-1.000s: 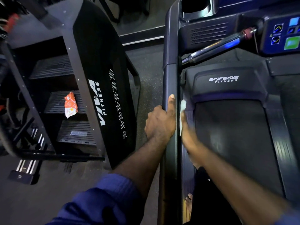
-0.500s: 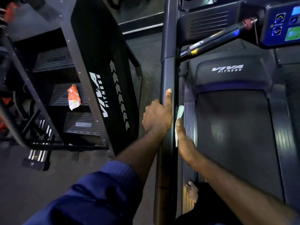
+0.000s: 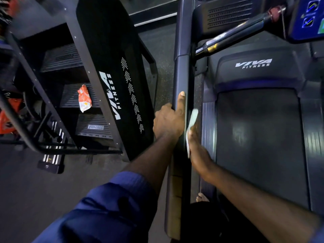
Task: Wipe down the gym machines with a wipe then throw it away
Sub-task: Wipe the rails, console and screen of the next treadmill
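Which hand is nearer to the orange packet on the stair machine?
Left. The left hand grips the treadmill rail, toward the orange packet; the right hand is beyond the rail.

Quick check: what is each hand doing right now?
Left hand: closed around the dark treadmill side rail.
Right hand: pressing a white wipe against that rail.

The words "VIVA FITNESS" stood in white on the black side panel (image 3: 115,76) of the stair machine. The same words stood on the treadmill's front cover (image 3: 254,71).
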A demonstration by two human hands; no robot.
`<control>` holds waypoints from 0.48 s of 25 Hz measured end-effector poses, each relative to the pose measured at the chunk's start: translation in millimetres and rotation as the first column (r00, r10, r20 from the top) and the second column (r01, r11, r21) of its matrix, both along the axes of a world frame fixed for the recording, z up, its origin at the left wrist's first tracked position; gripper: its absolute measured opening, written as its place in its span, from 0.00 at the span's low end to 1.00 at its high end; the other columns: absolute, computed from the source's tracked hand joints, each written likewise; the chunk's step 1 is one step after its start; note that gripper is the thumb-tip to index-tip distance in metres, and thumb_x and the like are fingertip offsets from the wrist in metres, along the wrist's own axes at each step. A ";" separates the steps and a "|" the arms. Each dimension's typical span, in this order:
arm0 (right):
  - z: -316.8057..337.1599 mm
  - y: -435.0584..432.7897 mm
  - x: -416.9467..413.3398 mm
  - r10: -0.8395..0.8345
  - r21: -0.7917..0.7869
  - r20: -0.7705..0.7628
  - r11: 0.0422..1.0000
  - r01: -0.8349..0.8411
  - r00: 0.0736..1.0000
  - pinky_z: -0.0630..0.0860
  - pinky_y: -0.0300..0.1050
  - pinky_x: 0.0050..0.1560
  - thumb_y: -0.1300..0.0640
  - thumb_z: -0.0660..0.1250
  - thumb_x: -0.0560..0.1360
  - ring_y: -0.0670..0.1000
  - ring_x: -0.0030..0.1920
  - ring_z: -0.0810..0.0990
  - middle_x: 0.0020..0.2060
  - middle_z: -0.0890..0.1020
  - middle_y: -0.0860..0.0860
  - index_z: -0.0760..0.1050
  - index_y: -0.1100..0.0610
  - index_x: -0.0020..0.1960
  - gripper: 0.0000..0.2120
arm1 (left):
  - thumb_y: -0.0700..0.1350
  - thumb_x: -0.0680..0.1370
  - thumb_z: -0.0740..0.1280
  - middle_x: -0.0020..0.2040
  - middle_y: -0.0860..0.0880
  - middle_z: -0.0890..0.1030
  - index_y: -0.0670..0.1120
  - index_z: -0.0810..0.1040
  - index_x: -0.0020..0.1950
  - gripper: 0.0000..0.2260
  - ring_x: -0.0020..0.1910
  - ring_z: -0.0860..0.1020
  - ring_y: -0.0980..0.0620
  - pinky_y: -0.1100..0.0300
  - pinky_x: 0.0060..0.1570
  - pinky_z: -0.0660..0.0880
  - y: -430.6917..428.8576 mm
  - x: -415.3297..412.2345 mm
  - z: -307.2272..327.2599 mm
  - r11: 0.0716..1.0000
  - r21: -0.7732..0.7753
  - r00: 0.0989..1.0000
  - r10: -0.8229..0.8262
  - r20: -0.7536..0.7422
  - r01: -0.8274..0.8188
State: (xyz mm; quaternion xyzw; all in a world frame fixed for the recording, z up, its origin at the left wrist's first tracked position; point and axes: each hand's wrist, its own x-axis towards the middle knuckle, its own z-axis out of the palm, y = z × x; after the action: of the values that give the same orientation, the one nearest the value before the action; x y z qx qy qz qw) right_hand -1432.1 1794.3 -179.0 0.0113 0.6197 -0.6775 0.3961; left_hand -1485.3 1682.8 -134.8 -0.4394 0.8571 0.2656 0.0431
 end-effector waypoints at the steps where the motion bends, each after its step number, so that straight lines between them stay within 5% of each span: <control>1: -6.1 -9.6 -20.8 0.028 0.004 -0.044 1.000 -0.028 0.999 0.39 0.45 0.82 0.32 0.46 0.83 0.40 0.82 0.44 0.84 0.45 0.43 0.42 0.48 0.85 0.37 | 0.85 0.69 0.42 0.46 0.46 0.84 0.47 0.81 0.48 0.47 0.47 0.82 0.42 0.43 0.51 0.81 0.0 0.1 1.0 1.000 0.001 1.000 -0.002 0.000 0.002; 4: -20.7 -22.8 -53.8 0.000 0.083 0.047 0.997 -0.004 0.999 0.46 0.59 0.83 0.18 0.44 0.72 0.47 0.83 0.53 0.84 0.54 0.47 0.49 0.46 0.85 0.50 | 0.84 0.70 0.43 0.47 0.46 0.84 0.48 0.81 0.48 0.46 0.48 0.82 0.42 0.43 0.53 0.81 2.4 -0.7 5.4 1.000 0.007 1.000 -0.020 -0.009 0.020; 7: -10.5 -1.1 -0.2 0.040 0.132 0.177 0.989 -0.064 0.983 0.51 0.62 0.83 0.18 0.42 0.72 0.52 0.83 0.54 0.84 0.55 0.50 0.51 0.48 0.85 0.51 | 0.83 0.71 0.43 0.49 0.45 0.83 0.48 0.81 0.49 0.44 0.50 0.82 0.41 0.42 0.56 0.80 0.0 -0.2 1.2 0.999 0.004 0.999 -0.036 -0.003 0.036; 12: -12.0 -8.8 3.4 -0.029 -0.016 -0.081 0.999 0.028 0.996 0.39 0.50 0.83 0.31 0.45 0.81 0.43 0.83 0.41 0.83 0.43 0.42 0.42 0.47 0.85 0.38 | 0.82 0.74 0.46 0.52 0.44 0.83 0.46 0.81 0.53 0.43 0.52 0.81 0.40 0.42 0.55 0.79 -4.2 2.5 -6.0 1.000 0.006 1.000 -0.029 -0.011 0.029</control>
State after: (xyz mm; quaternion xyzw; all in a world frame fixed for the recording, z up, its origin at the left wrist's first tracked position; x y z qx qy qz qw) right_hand -1428.7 1785.5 -191.0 -0.0102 0.6302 -0.6874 0.3608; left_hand -1482.8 1678.6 -140.8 -0.4254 0.8626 0.2702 0.0436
